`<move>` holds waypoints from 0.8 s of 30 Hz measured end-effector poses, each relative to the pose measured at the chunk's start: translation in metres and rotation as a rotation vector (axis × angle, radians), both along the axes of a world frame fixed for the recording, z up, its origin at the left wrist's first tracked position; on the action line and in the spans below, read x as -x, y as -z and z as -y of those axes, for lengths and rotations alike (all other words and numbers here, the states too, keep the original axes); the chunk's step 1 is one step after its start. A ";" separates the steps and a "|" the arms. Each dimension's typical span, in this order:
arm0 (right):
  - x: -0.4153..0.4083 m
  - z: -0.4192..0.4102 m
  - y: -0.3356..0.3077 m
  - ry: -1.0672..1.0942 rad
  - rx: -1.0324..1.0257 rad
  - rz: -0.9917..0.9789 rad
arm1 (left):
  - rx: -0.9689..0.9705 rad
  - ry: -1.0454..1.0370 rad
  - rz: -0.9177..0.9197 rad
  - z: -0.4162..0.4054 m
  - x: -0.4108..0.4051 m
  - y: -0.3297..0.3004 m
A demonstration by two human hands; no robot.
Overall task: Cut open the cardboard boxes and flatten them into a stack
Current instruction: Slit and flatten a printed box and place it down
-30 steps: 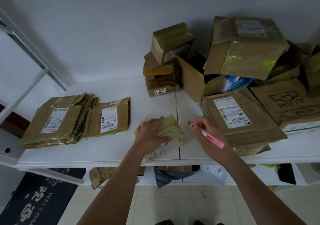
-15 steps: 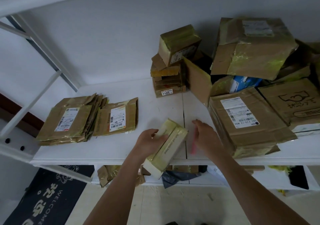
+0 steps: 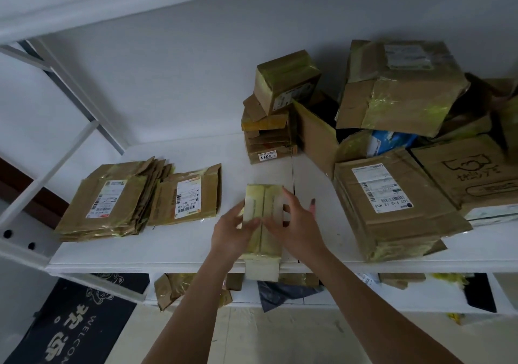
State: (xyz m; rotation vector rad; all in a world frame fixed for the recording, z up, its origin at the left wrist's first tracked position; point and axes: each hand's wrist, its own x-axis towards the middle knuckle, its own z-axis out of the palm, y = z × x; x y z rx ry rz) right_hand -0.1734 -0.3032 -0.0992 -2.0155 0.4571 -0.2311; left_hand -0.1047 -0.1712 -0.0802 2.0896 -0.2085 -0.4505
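A person stands at a white shelf (image 3: 196, 251) and looks down at both bare forearms reaching forward. Between the hands is a small, long cardboard box wrapped in yellowish tape (image 3: 262, 223), lying lengthwise at the front edge of the shelf, its near end jutting a little past the edge. The left hand (image 3: 234, 233) grips the box's left side, thumb curled onto the top. The right hand (image 3: 294, 229) holds the right side, thumb on top and fingers wrapped round the far side, one dark-painted fingernail showing.

To the left on the same shelf lies a stack of flattened brown cardboard boxes with shipping labels (image 3: 112, 201), and just beside it a single flattened brown box with a white label (image 3: 187, 195). At the back stands a short tower of small taped brown boxes (image 3: 272, 128). To the right is a jumbled heap of larger brown cardboard boxes (image 3: 398, 150). Below, on the floor, lies a dark welcome mat (image 3: 70, 324).
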 end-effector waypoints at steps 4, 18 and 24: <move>-0.007 -0.010 0.017 0.056 0.021 -0.078 | -0.156 -0.061 0.092 0.004 0.002 0.012; -0.042 -0.015 0.013 0.108 0.138 -0.185 | 0.134 -0.197 -0.338 -0.003 -0.031 0.020; -0.049 -0.009 0.013 0.103 0.144 -0.210 | 0.118 -0.213 -0.292 0.000 -0.032 0.026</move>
